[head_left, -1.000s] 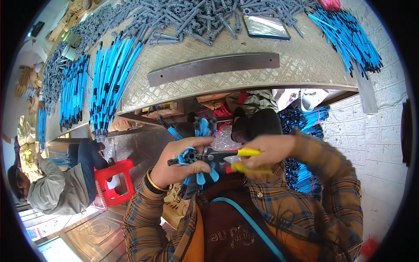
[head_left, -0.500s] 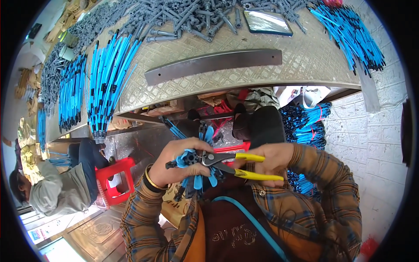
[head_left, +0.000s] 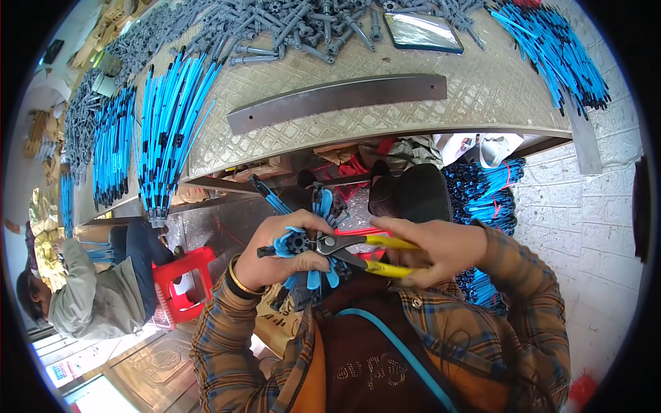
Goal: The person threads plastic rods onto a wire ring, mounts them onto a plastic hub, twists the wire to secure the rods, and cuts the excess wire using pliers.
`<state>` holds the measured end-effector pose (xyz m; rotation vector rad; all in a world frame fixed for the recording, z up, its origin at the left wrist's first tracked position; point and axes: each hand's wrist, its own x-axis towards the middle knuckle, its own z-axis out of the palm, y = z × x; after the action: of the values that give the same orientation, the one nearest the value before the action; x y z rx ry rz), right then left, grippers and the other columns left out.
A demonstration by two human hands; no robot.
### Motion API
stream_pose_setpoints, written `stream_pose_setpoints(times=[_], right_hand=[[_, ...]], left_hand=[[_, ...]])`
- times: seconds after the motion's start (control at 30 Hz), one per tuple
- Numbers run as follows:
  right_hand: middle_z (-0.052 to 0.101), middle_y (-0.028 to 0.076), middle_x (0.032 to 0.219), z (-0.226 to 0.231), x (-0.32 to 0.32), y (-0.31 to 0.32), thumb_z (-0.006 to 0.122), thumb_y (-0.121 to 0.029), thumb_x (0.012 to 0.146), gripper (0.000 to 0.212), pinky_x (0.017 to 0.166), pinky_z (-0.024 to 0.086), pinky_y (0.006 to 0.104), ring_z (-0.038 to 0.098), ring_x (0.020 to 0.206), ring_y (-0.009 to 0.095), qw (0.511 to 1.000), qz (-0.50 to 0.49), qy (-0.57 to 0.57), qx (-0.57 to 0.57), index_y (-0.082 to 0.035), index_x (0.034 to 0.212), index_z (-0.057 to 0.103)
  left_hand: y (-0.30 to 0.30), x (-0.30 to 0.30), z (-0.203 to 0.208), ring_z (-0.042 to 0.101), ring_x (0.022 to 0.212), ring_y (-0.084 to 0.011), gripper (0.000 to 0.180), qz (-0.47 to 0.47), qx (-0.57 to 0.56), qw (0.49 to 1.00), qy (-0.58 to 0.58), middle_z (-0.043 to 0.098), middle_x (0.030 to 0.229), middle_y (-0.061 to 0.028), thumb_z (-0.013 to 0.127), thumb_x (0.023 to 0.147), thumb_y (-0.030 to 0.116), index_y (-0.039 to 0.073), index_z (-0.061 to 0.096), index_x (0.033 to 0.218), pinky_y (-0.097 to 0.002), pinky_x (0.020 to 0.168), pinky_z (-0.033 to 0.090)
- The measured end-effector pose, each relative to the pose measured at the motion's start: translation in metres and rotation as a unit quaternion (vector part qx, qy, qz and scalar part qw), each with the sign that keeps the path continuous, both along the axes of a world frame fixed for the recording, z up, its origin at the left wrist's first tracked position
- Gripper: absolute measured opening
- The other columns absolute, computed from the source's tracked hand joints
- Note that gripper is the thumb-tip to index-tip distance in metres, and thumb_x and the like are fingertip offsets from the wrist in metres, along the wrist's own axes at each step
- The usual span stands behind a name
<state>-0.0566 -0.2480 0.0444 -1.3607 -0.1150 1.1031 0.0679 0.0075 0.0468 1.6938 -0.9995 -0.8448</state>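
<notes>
Yellow-handled pliers [head_left: 361,251] sit in the right hand [head_left: 434,248], whose fingers are wrapped round both handles, closed firmly on them. The dark nose of the pliers points left and meets a blue-and-black part [head_left: 297,242] gripped in the left hand [head_left: 279,251], which is curled tight around it. Blue strips of that bundle stick out above and below the left hand's fingers, and the whole thing is held close to the person's chest, near the bottom middle of the scene and below the near edge of the worktop [head_left: 482,96].

On the worktop, a long dark metal bar [head_left: 337,103] lies across the patterned surface. Far behind it is a heap of grey plastic pieces [head_left: 303,20], with a flat shiny rectangular plate [head_left: 421,31] lying beside them. A bunch of blue rods [head_left: 169,124] lies to the left, fanned toward the near edge, and another bunch of blue rods lies at the far right [head_left: 558,55]. Under the worktop, to the right, more blue pieces are stacked [head_left: 485,193].

At the lower left, another person in a grey top [head_left: 89,296] sits beside a red stool [head_left: 182,282].
</notes>
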Motion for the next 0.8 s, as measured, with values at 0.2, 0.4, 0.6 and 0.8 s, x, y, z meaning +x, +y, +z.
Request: stream_pose_setpoints(times=[0.2,0.4,0.6,0.8], right_hand=[[0.058,0.011,0.102,-0.047,-0.033,0.025,0.06,-0.01,0.08,0.053,0.078,0.048,0.0286,0.055,0.101,0.015,0.982,-0.166,-0.05,0.07,-0.001,0.127,0.038],[0.059,0.011,0.098,-0.014,-0.004,0.001,0.059,-0.012,0.083,0.046,0.074,0.049,0.0294,0.058,0.09,0.016,0.999,-0.003,-0.033,0.029,0.001,0.124,0.041],[0.061,0.013,0.093,-0.049,-0.023,0.017,0.054,-0.018,0.089,0.03,0.062,0.05,0.0251,0.062,0.074,0.015,0.968,-0.131,0.122,0.173,0.001,0.112,0.049],[0.061,0.015,0.096,-0.036,-0.009,-0.002,0.049,-0.021,0.092,0.025,0.066,0.052,0.0265,0.063,0.08,0.016,0.968,-0.086,0.175,0.156,0.002,0.104,0.051]], left_hand=[[-0.005,0.001,0.003,0.057,0.074,-0.017,0.046,-0.027,0.018,0.999,0.009,0.059,0.083,-0.0071,0.079,0.063,0.03,0.003,0.062,0.096,-0.0285,0.067,0.045],[0.0,0.002,-0.006,0.056,0.072,-0.0154,0.046,0.004,0.007,1.0,0.01,0.059,0.081,-0.0064,0.08,0.064,0.024,0.003,0.061,0.1,-0.0282,0.065,0.045],[-0.007,0.005,-0.001,0.055,0.071,-0.0149,0.05,-0.028,0.009,1.0,0.0,0.058,0.08,-0.0063,0.08,0.064,0.023,0.004,0.06,0.105,-0.0274,0.066,0.044],[-0.007,0.006,0.004,0.057,0.079,-0.0177,0.054,-0.056,0.052,0.997,0.016,0.061,0.087,-0.0083,0.079,0.063,0.033,0.005,0.061,0.106,-0.0292,0.071,0.045]])
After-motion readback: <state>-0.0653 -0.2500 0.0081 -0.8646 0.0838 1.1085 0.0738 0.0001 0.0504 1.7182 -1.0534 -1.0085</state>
